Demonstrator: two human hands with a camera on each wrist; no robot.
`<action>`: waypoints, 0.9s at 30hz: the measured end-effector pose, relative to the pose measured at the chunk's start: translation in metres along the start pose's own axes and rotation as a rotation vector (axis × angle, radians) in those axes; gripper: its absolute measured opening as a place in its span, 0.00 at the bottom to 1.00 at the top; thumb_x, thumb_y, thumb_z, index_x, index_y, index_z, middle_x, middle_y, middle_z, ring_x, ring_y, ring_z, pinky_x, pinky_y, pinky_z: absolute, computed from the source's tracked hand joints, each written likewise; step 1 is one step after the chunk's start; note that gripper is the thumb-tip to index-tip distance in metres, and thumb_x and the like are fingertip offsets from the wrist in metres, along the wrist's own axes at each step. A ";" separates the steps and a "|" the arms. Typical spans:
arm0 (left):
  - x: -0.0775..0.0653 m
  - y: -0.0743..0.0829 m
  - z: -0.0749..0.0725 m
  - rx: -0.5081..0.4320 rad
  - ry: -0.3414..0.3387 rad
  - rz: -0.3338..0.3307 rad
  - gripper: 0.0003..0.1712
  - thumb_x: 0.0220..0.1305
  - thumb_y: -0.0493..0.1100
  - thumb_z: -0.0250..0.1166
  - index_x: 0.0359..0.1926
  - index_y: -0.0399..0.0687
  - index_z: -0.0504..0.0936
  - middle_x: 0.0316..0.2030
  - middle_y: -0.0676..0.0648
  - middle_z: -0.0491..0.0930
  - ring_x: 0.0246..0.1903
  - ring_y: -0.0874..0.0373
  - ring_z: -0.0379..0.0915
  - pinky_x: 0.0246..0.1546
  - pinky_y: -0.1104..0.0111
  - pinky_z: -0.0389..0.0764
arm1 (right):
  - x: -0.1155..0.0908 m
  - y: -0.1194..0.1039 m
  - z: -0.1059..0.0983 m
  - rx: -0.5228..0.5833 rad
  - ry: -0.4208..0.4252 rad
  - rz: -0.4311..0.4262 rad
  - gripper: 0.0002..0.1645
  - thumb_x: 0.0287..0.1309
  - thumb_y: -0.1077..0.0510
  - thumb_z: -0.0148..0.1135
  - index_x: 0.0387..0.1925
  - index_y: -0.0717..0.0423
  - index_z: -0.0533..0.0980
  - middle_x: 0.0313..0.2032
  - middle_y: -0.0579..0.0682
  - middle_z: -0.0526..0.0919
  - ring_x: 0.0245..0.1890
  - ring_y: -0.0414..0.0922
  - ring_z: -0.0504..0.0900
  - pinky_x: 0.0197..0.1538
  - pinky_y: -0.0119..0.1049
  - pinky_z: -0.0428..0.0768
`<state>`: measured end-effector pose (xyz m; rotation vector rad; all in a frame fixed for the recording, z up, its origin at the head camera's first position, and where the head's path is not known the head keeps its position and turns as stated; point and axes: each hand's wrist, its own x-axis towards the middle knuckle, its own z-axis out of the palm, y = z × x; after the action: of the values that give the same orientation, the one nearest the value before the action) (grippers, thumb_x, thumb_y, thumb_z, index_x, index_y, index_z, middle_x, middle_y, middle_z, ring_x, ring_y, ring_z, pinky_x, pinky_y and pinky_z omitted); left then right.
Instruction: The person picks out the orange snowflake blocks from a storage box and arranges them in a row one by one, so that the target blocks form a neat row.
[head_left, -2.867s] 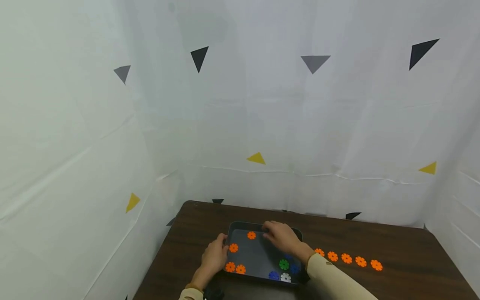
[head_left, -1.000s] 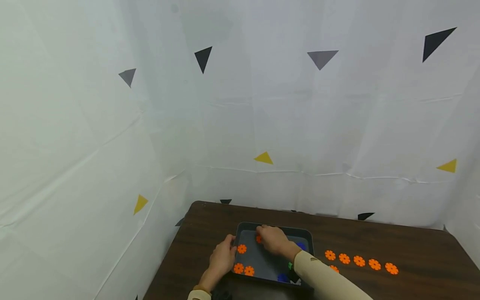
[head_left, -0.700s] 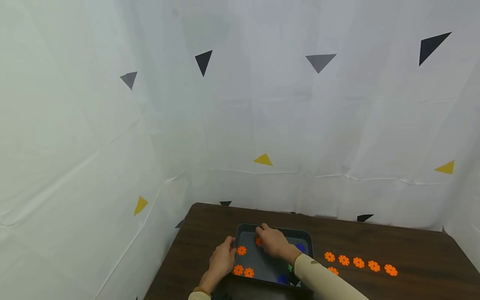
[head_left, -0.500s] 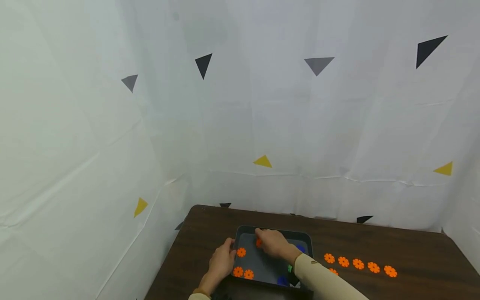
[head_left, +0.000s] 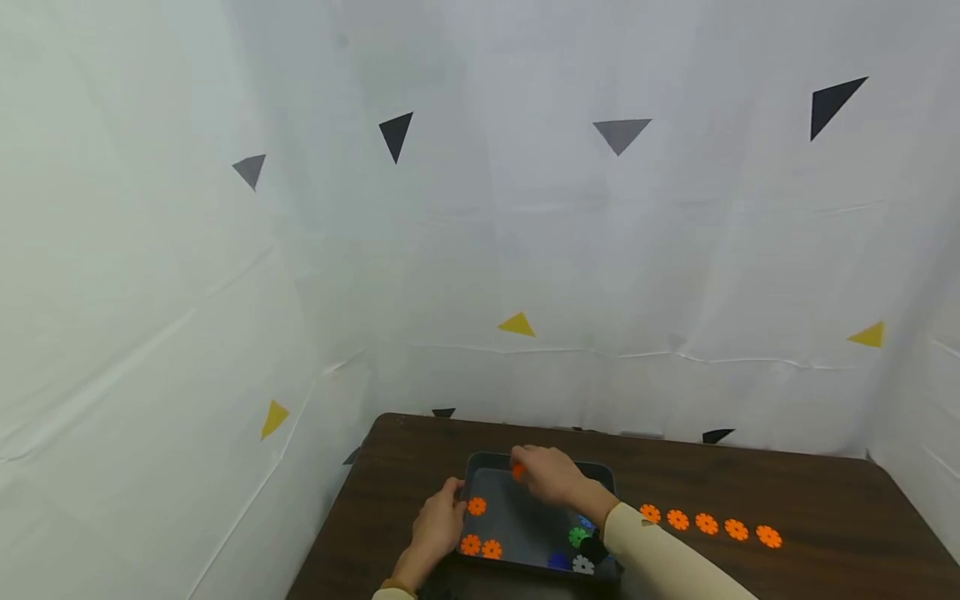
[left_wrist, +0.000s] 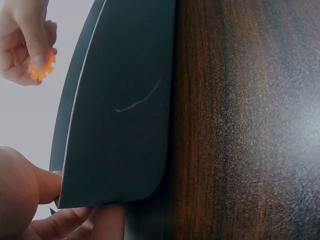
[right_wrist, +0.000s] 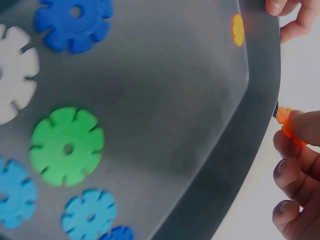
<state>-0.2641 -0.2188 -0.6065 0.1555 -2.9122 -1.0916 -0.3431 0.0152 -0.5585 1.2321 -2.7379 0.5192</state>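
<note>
Orange disc (head_left: 517,472) pinched in right hand (head_left: 550,477) fingertips.

Nine orange discs (head_left: 677,519), one tray (head_left: 525,533)

Bench (left_wrist: 240,120): dark wood grain is seen, smooth, with a soft sheen. Tray (left_wrist: 120,115): dark grey, matt, plastic-looking; a fine pale scratch is noted on its outer wall. Toothed discs, such as the green one (right_wrist: 66,146): moulded plastic, smooth, slightly matt. Backdrop (head_left: 480,250): white cloth, creased, matt. Sleeve (head_left: 660,567): beige cloth.
</note>
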 end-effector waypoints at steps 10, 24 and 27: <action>-0.001 -0.001 0.004 0.000 0.011 0.014 0.21 0.77 0.39 0.63 0.67 0.46 0.76 0.37 0.48 0.84 0.26 0.57 0.75 0.23 0.60 0.71 | -0.034 0.015 -0.009 0.053 0.047 0.061 0.08 0.70 0.62 0.68 0.47 0.50 0.80 0.42 0.46 0.88 0.33 0.41 0.84 0.37 0.39 0.83; 0.003 0.000 0.006 0.002 0.004 0.003 0.21 0.77 0.40 0.63 0.68 0.46 0.76 0.38 0.48 0.84 0.28 0.57 0.76 0.24 0.61 0.72 | -0.091 0.041 -0.032 0.106 0.150 0.175 0.07 0.71 0.63 0.66 0.47 0.52 0.78 0.36 0.44 0.88 0.29 0.37 0.82 0.35 0.39 0.82; 0.003 0.000 0.004 -0.004 0.003 0.010 0.21 0.77 0.40 0.63 0.68 0.45 0.75 0.37 0.48 0.84 0.27 0.57 0.75 0.24 0.61 0.71 | -0.101 0.046 -0.035 0.118 0.154 0.236 0.07 0.71 0.63 0.66 0.47 0.52 0.79 0.36 0.42 0.87 0.30 0.36 0.81 0.36 0.38 0.81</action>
<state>-0.2670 -0.2162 -0.6093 0.1418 -2.9048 -1.0948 -0.3115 0.1271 -0.5605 0.8523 -2.7674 0.7739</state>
